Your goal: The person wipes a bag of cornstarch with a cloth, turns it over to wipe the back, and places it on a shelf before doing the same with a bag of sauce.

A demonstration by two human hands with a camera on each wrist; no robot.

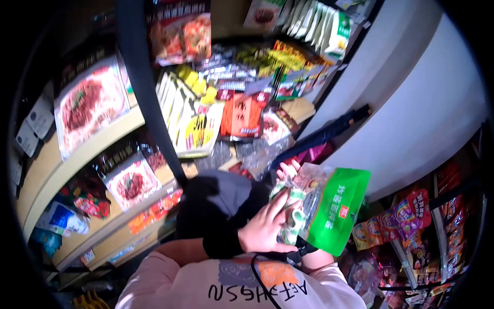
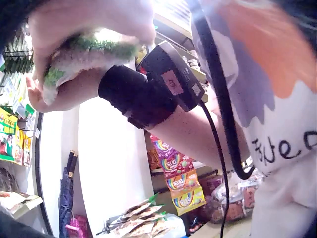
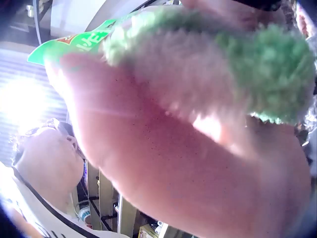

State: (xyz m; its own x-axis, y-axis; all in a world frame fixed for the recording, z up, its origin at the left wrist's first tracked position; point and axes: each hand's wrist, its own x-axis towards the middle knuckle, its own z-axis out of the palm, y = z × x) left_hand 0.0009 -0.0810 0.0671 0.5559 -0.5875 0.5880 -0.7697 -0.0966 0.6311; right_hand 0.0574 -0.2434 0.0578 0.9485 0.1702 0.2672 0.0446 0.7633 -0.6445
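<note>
In the head view, my left hand [image 1: 261, 226] grips a fluffy green-and-white cloth [image 1: 294, 219] and presses it to the near side of a food pouch. The pouch [image 1: 337, 216] is clear plastic at one end and bright green with white lettering at the other. My right hand [image 1: 288, 170] holds the pouch from behind; only its fingertips show past the cloth, the rest is hidden. The left wrist view shows the cloth [image 2: 109, 47] bunched under my left hand. In the right wrist view, the cloth [image 3: 277, 69] lies across my right palm, with the pouch's green corner [image 3: 74, 44] beyond.
Wooden shelves with packaged foods [image 1: 242, 113] stand ahead and to the left. A dark folded umbrella [image 1: 329, 134] leans by the white wall [image 1: 406, 98]. Colourful candy packs [image 1: 393, 221] hang at the right. A black cable [image 2: 218, 99] runs down my front.
</note>
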